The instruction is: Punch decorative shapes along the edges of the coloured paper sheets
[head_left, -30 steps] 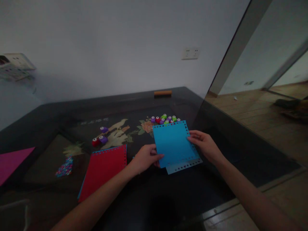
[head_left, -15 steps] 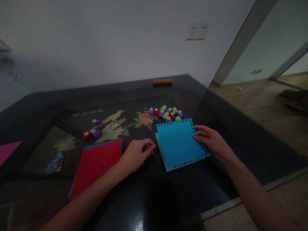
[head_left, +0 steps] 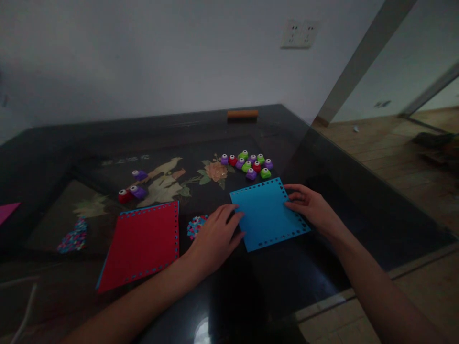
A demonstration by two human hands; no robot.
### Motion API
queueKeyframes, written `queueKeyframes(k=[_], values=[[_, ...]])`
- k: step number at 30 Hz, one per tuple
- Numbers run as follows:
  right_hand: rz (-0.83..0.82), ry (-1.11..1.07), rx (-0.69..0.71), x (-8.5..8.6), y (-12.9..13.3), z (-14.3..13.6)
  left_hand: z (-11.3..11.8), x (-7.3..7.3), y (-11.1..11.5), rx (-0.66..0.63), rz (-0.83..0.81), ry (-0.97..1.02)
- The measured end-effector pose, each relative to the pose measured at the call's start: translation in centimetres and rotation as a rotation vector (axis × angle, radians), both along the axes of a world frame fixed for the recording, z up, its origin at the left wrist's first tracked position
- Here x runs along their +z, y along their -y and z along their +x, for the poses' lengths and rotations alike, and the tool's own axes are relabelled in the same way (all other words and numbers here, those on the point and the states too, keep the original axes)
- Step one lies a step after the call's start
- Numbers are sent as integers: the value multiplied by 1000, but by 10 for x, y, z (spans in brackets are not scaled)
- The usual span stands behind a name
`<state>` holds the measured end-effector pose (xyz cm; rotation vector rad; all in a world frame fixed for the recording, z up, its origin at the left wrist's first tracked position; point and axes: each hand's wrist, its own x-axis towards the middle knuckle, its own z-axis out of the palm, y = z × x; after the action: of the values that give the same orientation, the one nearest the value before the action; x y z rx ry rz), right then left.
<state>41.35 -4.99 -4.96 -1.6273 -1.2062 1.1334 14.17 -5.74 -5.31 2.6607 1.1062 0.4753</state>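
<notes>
Blue paper [head_left: 268, 215] with rows of holes punched along its edges lies in front of me, slightly raised at the right. My right hand [head_left: 313, 208] pinches its right edge between thumb and fingers. At the left edge, the spread fingertips of my left hand [head_left: 217, 236] touch the paper. Red paper [head_left: 147, 241], also hole-punched, rests left of my left forearm with a blue edge showing beneath it. A small pile of colourful bits [head_left: 195, 226] is partly hidden behind my left hand.
Several purple, red and green one-eyed toys [head_left: 247, 165] cluster beyond the blue paper; a few more [head_left: 136, 191] sit at left. Another heap of colourful bits [head_left: 74, 236] lies far left. A brown cylinder [head_left: 242, 114] stands near the wall on the black table [head_left: 294, 282].
My left hand has opened its fingers and come to the blue paper's left edge. The lighter sheet that stuck out underneath no longer shows. The view has shifted slightly.
</notes>
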Motion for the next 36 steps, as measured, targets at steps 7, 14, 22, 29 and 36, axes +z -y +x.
queueKeyframes(k=[7,14,22,29,36], values=[[7,-1,4,-2,-1,-1,2,-7,2,11,-26,-55],[21,43,0,0,-1,-3,1,-11,3,7,-52,-44],[77,132,16,-5,-2,-1,0,-10,2,11,-78,-36],[201,274,-13,-3,-2,5,1,-10,2,8,-87,-82],[230,385,24,-8,-3,5,3,-3,7,2,-44,-39]])
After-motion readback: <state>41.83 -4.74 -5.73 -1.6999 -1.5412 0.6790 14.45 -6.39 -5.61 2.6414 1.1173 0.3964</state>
